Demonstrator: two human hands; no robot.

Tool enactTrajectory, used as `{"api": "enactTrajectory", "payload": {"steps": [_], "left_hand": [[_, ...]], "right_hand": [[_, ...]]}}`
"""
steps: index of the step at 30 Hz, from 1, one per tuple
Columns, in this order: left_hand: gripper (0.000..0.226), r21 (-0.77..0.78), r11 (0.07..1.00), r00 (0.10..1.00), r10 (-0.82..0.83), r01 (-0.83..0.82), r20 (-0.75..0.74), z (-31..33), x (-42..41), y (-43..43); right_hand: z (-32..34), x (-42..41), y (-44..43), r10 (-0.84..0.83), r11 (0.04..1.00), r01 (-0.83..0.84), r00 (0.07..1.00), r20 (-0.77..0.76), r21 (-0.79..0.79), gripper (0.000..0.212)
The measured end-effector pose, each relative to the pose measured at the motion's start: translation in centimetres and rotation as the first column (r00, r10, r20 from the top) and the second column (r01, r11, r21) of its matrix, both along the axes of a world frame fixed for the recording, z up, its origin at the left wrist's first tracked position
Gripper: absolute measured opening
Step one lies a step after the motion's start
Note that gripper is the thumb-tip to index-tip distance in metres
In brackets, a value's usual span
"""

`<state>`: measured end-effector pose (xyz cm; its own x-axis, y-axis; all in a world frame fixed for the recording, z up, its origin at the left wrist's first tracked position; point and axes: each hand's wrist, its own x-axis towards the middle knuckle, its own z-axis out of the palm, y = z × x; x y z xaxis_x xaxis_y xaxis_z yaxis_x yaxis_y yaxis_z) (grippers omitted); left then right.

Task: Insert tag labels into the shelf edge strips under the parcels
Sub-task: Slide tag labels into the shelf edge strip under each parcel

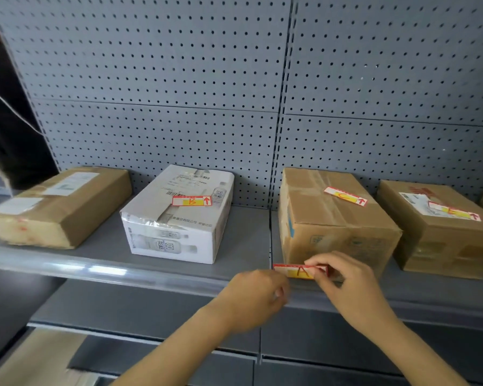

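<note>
My right hand (346, 282) pinches the right end of a red, white and yellow tag marked A (297, 271), held level at the clear edge strip (151, 277), in front of a tall brown parcel (329, 232). My left hand (255, 295) is loosely curled just left of and below the tag, blurred, holding nothing I can see. A tag marked B (191, 201) lies on the white parcel (176, 218). Another tag (345, 196) lies on the tall brown parcel. A third tag (453, 211) lies on the right brown parcel (441, 232).
A flat brown parcel (56, 207) sits at the left of the grey shelf (243, 240). Grey pegboard (179, 79) backs the shelf. A lower shelf (151, 310) lies beneath. A dark shape (9, 135) fills the left edge.
</note>
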<state>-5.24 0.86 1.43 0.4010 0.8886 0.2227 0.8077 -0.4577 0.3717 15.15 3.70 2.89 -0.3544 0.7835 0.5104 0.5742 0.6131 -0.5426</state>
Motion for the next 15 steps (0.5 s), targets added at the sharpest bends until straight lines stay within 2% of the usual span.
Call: {"api": "enactTrajectory", "payload": {"steps": [6, 10, 15], "left_hand": [[0.015, 0.037, 0.990, 0.991, 0.134, -0.135, 0.020, 0.4, -4.7, -3.1], [0.017, 0.035, 0.974, 0.974, 0.225, -0.226, 0.017, 0.2, -9.3, -5.6], [0.016, 0.043, 0.951, 0.952, 0.307, -0.308, 0.016, 0.3, -16.9, -9.2]], "right_hand": [[-0.7, -5.1, -0.7, 0.151, 0.988, -0.152, 0.988, -0.035, -0.017, 0.016], [-1.4, -9.5, -1.6, 0.211, 0.976, -0.211, 0.977, -0.013, -0.050, 0.030], [-1.3, -16.9, -3.3, 0.301, 0.953, -0.300, 0.954, 0.007, -0.047, 0.027]]}}
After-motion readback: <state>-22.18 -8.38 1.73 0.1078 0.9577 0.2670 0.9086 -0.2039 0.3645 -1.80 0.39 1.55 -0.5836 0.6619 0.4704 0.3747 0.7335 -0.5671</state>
